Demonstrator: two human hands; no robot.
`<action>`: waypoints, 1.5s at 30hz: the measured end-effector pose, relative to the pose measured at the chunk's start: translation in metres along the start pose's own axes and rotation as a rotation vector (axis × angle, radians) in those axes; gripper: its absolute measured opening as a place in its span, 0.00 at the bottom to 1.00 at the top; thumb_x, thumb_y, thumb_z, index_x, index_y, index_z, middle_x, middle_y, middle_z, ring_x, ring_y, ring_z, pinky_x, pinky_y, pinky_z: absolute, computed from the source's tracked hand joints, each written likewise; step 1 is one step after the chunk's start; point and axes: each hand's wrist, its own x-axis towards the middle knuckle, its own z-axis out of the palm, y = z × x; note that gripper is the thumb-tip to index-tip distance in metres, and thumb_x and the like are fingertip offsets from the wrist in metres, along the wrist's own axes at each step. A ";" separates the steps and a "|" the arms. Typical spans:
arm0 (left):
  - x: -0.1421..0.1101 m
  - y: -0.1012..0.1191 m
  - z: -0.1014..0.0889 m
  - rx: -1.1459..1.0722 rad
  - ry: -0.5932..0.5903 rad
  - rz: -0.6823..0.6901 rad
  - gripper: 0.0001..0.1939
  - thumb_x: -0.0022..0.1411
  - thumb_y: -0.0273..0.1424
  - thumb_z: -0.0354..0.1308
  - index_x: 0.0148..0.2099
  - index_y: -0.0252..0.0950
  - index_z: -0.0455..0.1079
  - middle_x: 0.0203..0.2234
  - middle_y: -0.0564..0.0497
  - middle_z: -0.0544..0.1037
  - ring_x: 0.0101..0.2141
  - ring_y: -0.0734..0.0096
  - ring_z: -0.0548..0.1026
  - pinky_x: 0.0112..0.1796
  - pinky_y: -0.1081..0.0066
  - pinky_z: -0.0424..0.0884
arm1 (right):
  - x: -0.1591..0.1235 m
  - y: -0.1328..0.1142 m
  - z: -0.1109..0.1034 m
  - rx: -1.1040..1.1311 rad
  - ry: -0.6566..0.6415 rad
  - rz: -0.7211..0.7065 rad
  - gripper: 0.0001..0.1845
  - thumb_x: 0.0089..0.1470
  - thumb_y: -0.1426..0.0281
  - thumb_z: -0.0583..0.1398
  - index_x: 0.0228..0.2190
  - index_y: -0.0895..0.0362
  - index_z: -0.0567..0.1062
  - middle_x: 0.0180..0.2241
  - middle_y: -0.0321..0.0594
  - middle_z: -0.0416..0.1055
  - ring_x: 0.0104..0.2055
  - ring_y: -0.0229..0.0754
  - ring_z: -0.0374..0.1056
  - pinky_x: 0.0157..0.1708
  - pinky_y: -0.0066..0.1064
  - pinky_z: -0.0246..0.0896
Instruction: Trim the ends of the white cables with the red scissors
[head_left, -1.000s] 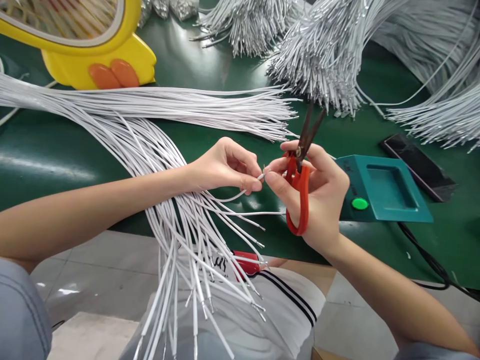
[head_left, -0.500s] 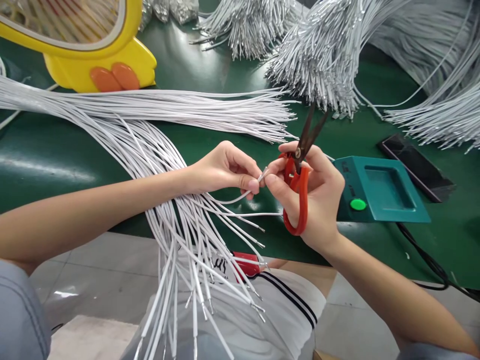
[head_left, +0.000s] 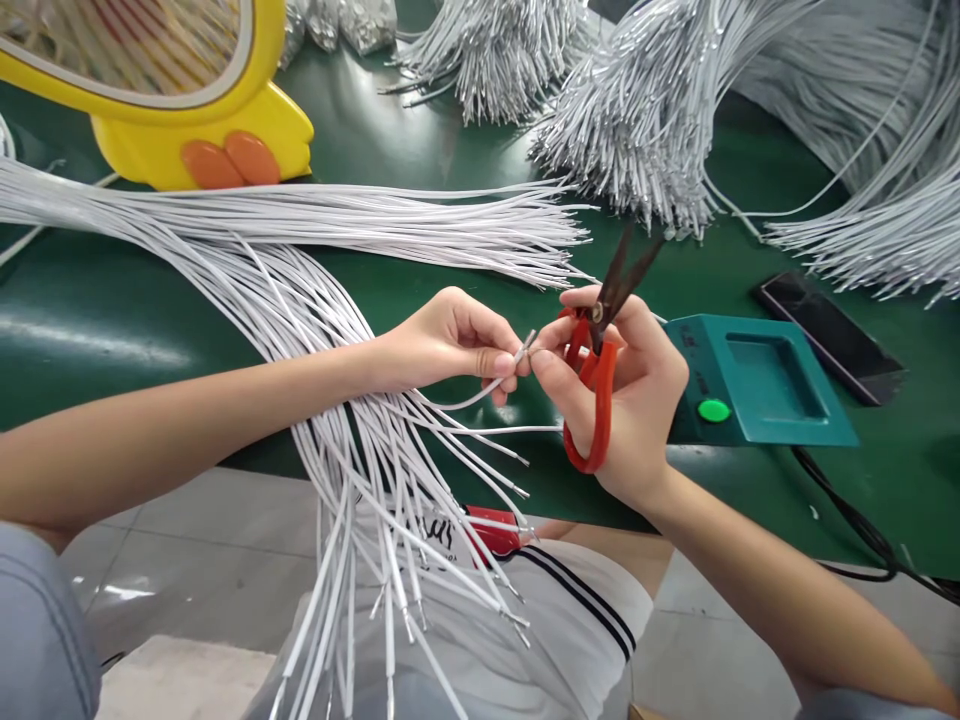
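Observation:
My left hand pinches a white cable near its end between thumb and fingers. The cable's tip sticks up just past the thumb. Red-handled scissors hang on my right hand, their dark blades apart and pointing away from me. The thumb and a finger of that hand also pinch a thin strand at the cable's end, close to my left fingertips. Under my left forearm, a loose bundle of white cables fans out over the table's near edge, many with bare metal ends.
A second row of white cables lies beyond my hands. Thick cable bundles stand at the back right. To the right are a teal device with a green button and a dark phone. A yellow fan stands back left on the green table.
My right hand has shifted very slightly, and the thin strand between the two hands shows more clearly. Both hands keep their grip; little else differs.

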 end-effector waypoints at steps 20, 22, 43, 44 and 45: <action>0.000 -0.004 -0.003 -0.038 -0.061 -0.006 0.15 0.51 0.37 0.67 0.30 0.27 0.75 0.21 0.47 0.76 0.23 0.73 0.75 0.26 0.75 0.72 | 0.001 0.002 0.001 0.055 -0.025 -0.024 0.17 0.48 0.70 0.65 0.40 0.50 0.69 0.27 0.32 0.70 0.30 0.36 0.69 0.28 0.30 0.70; 0.000 -0.004 -0.004 -0.032 -0.077 -0.012 0.15 0.53 0.37 0.66 0.30 0.27 0.75 0.20 0.48 0.76 0.23 0.72 0.76 0.26 0.75 0.72 | 0.001 0.001 0.001 0.061 -0.022 -0.029 0.16 0.48 0.72 0.65 0.40 0.51 0.69 0.27 0.32 0.69 0.30 0.35 0.69 0.27 0.28 0.69; 0.001 -0.006 -0.005 -0.053 -0.012 0.019 0.11 0.55 0.34 0.65 0.32 0.29 0.76 0.21 0.48 0.77 0.22 0.72 0.76 0.26 0.74 0.72 | 0.001 -0.001 -0.001 -0.081 0.132 -0.115 0.16 0.50 0.74 0.61 0.41 0.50 0.68 0.28 0.31 0.73 0.30 0.36 0.70 0.30 0.31 0.68; 0.001 -0.006 -0.006 -0.051 -0.002 0.024 0.11 0.55 0.34 0.65 0.32 0.29 0.77 0.21 0.48 0.77 0.22 0.73 0.75 0.26 0.75 0.72 | 0.001 -0.002 -0.001 -0.086 0.124 -0.110 0.16 0.50 0.74 0.62 0.41 0.50 0.68 0.28 0.31 0.73 0.30 0.36 0.70 0.29 0.31 0.68; 0.001 -0.006 -0.006 -0.047 0.008 0.027 0.11 0.54 0.34 0.65 0.32 0.29 0.77 0.21 0.48 0.77 0.21 0.73 0.75 0.26 0.75 0.71 | 0.001 -0.002 -0.001 -0.089 0.111 -0.101 0.16 0.50 0.73 0.63 0.41 0.50 0.68 0.29 0.32 0.73 0.29 0.35 0.70 0.29 0.31 0.68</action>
